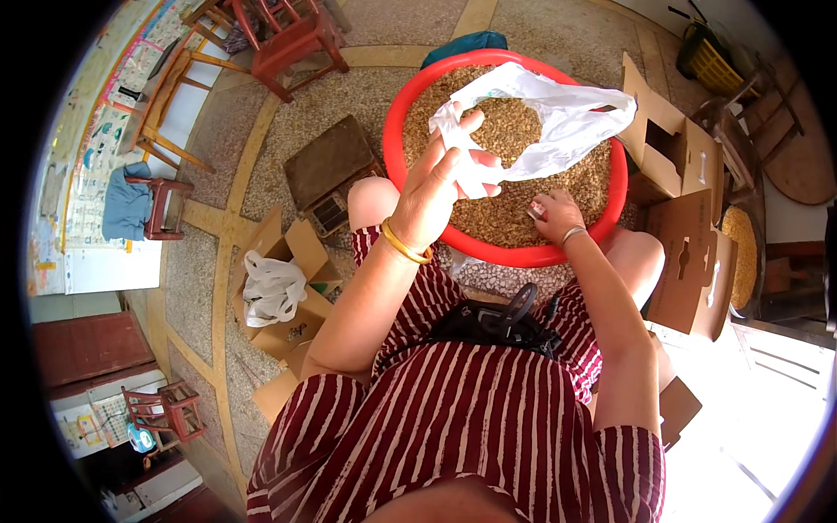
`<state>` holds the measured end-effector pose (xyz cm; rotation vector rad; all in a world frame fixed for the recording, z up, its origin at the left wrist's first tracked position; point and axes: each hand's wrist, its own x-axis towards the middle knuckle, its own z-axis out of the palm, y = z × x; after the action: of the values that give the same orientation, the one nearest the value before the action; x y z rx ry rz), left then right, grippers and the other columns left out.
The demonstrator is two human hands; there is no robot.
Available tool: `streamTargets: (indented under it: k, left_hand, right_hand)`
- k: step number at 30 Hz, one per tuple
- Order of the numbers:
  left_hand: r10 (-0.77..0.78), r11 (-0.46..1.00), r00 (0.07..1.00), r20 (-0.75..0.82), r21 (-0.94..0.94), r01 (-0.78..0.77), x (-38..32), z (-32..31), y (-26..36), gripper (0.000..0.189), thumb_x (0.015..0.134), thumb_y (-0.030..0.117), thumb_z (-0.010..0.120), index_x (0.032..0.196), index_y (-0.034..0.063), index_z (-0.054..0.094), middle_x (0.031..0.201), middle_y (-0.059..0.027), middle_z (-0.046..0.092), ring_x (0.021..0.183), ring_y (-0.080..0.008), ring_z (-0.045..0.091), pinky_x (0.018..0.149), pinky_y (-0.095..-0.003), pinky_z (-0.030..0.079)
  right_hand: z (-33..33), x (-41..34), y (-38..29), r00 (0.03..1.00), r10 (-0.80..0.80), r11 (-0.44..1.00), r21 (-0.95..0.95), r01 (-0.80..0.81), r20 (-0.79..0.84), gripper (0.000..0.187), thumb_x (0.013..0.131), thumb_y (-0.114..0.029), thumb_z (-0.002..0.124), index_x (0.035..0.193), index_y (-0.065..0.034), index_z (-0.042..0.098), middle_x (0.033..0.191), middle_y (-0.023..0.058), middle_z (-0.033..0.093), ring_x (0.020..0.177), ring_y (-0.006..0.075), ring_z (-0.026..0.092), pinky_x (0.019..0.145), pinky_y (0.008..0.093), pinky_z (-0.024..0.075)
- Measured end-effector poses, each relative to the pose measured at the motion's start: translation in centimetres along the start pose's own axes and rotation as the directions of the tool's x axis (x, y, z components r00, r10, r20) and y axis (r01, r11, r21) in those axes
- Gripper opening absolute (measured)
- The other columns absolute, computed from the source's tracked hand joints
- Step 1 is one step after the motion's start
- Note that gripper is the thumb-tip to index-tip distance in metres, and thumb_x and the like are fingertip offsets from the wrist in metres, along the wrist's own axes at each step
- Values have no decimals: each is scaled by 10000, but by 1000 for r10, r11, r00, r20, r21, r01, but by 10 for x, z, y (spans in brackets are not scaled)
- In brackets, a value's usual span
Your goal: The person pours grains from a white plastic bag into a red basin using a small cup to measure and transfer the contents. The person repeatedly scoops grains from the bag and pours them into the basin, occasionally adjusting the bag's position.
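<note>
A large red plastic basin [620, 196] full of small brown pieces, perhaps dried plant matter or grain [484, 219], stands on the floor before my knees. My left hand [439, 176], with a gold bangle at the wrist, holds one side of a white plastic bag [556, 147] over the basin, fingers spread within the thin film. The bag's far side spreads to the right, across the rim. Low at the basin's right near part, my right hand [560, 216], with a silver bangle, has its fingers curled around a small red and white object [537, 210], which is partly hidden.
Open cardboard boxes [680, 261] stand right of the basin. At the left are another open box [294, 327] with white plastic bags [271, 287] on it, and a dark wooden box [333, 163]. A teal bag [467, 46] lies behind the basin. Red wooden chairs [294, 55] stand farther off.
</note>
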<state>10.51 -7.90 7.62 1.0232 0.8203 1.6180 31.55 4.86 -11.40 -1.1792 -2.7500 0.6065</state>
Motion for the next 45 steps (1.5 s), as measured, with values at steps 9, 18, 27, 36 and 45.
streamTargets:
  k: [9, 18, 27, 36, 45]
  left_hand:
    - [-25, 999, 1000, 14, -38, 25, 2, -2, -3, 636, 900, 354, 431, 1373, 51, 131, 1364, -128, 271, 993, -205, 513, 764, -374, 501]
    - [-19, 1000, 1000, 4, -19, 19, 4, 3, -2, 665, 892, 372, 440, 1380, 60, 112, 1366, -129, 270, 993, -205, 515, 763, -365, 503]
    - [-11, 999, 1000, 18, -51, 11, 3, 5, -1, 652, 907, 333, 422, 1379, 46, 73, 1369, -141, 259, 1000, -194, 511, 765, -353, 505]
    - [-3, 998, 1000, 15, -62, 3, 0, 5, 1, 617, 921, 302, 400, 1377, 43, 74, 1360, -110, 282, 994, -181, 504, 767, -346, 498]
    - [-18, 999, 1000, 13, -41, 19, 1, 5, -1, 636, 910, 334, 417, 1377, 50, 92, 1355, -118, 283, 981, -196, 511, 768, -355, 494]
  right_hand:
    - [-8, -8, 37, 891, 350, 330, 852, -406, 289, 458, 735, -231, 667, 1124, -34, 527, 858, 19, 595, 724, 108, 581, 591, 249, 449]
    - [-124, -30, -21, 954, 221, 96, 969, -228, 203, 399, 816, -197, 591, 1162, -27, 489, 844, 15, 597, 731, 107, 584, 597, 211, 435]
    - [-125, 52, -64, 814, -132, 983, 32, 182, -566, 424, 649, -156, 665, 1062, -121, 577, 1026, 130, 535, 944, 301, 514, 819, 370, 427]
    - [-107, 85, -59, 726, -435, 882, -414, 225, -532, 326, 684, -131, 617, 1005, -173, 584, 1109, 48, 506, 1034, 271, 467, 853, 411, 403]
    - [-136, 19, -61, 894, 90, 403, 837, 370, -438, 418, 734, -101, 673, 1126, -73, 530, 1059, 57, 538, 970, 163, 519, 834, 289, 424]
